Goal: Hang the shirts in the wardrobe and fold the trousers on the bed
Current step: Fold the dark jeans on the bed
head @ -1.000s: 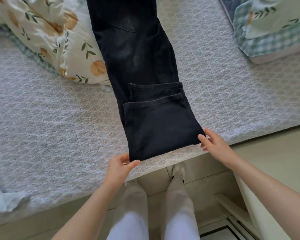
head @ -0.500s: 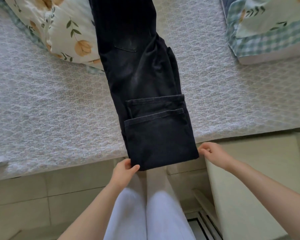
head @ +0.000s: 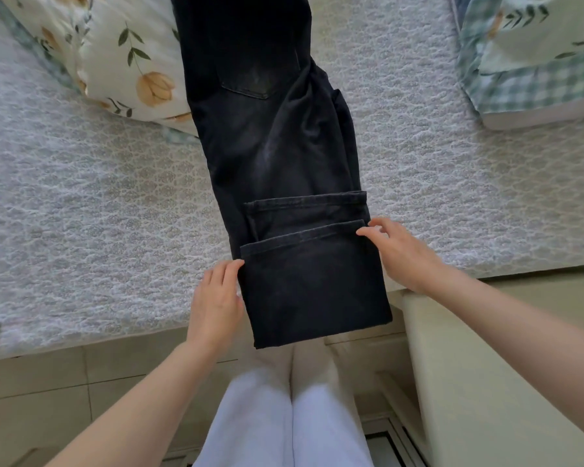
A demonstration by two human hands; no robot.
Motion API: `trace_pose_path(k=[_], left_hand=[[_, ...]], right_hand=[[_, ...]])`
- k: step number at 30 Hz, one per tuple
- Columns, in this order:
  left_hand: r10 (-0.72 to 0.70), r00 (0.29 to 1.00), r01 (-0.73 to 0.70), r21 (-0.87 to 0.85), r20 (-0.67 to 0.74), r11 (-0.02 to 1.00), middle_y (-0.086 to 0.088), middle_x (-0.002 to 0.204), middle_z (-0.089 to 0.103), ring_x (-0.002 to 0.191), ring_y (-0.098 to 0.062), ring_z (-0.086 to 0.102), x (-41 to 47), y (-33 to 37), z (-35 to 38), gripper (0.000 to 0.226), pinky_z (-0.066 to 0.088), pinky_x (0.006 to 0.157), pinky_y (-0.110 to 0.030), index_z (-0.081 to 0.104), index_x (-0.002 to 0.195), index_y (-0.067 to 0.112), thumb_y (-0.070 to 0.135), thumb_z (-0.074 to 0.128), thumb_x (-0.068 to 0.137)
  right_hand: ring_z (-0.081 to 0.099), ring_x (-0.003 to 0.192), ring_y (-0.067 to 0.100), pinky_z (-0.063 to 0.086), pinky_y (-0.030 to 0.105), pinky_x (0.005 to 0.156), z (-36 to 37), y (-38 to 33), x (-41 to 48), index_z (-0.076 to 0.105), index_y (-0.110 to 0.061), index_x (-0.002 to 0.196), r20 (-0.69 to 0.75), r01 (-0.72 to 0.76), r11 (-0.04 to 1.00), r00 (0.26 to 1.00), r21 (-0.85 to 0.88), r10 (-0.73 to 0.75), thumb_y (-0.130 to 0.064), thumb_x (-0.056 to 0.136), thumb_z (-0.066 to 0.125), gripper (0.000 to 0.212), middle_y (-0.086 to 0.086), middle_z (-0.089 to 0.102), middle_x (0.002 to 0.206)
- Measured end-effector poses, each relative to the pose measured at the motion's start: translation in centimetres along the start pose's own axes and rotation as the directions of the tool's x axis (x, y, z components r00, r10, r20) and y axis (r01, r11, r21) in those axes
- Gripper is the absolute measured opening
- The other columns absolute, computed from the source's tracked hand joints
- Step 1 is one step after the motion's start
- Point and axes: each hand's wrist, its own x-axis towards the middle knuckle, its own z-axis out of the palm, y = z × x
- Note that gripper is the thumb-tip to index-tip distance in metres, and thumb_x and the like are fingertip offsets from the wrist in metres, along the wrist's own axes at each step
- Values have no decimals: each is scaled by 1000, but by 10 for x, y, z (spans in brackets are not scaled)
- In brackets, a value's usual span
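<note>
The trousers run straight away from the bed's near edge, their folded end flanked by the relaxed, empty left hand and right hand.

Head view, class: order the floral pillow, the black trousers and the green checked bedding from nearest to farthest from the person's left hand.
1. The black trousers: the left hand touches their left edge, near the bed's front.
2. The floral pillow: farther back, on the left.
3. The green checked bedding: far back, on the right.
</note>
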Motion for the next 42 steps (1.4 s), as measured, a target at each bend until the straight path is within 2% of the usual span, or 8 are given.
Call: trace_pose_path(k=[12,15,18,20,28,33,37,42], left_hand=[[90,969,-77,66,-231,995,-11,122,53,110,-34,47,218,22,-66,36,43,86,-43,60,119,6,7,61,83],[2,955,14,53,-296,998,-12,133,47,116,-34,43,262,20,-85,45,40,95,-42,50,130,9,14,60,87],[-26,937,44,42,-348,998,-14,138,41,119,-33,42,285,15,-96,53,38,101,-41,43,136,10,17,63,87],[-53,927,59,5,-371,998,-14,140,37,120,-32,41,292,13,-99,59,40,101,-41,38,139,11,18,66,87],[-88,932,89,-13,-351,996,-19,134,38,117,-35,40,310,2,-96,61,45,94,-42,39,140,8,12,69,87],[-145,935,150,-10,-324,989,-15,130,41,118,-33,41,328,9,-111,50,38,98,-43,47,128,8,13,66,82],[-106,912,88,-65,-396,994,-13,130,41,120,-31,40,368,23,-154,45,37,100,-42,45,126,11,17,61,84],[-138,861,93,-117,-490,989,-12,134,39,124,-30,40,438,44,-215,47,35,102,-40,42,128,10,27,60,88]], right_hand=[[55,114,23,39,26,87,-81,-9,155,53,-8,128,-109,-267,820,923,506,368,-18,100,45,31,7,57,126],[57,112,25,45,33,91,-103,-11,201,57,-7,124,-58,-345,702,875,623,481,-29,100,46,35,8,62,120],[63,87,27,52,48,91,-118,-14,235,59,-2,90,22,-376,541,835,753,550,-40,97,48,40,13,64,89],[66,93,36,51,53,91,-125,-18,251,61,8,97,62,-397,475,814,785,578,-43,93,54,52,23,67,98],[54,75,17,43,23,61,-116,24,243,61,-14,80,50,-370,298,696,880,716,-24,93,60,17,-3,56,73],[58,94,21,47,34,85,-114,28,257,61,-7,109,-7,-442,439,699,782,715,-29,94,59,27,2,62,97],[55,99,21,42,31,80,-124,30,263,50,-11,118,17,-462,466,724,754,689,-32,92,60,35,3,56,109],[60,105,22,49,40,93,-140,24,278,60,-12,115,11,-394,599,841,697,541,-40,90,60,38,2,63,111]])
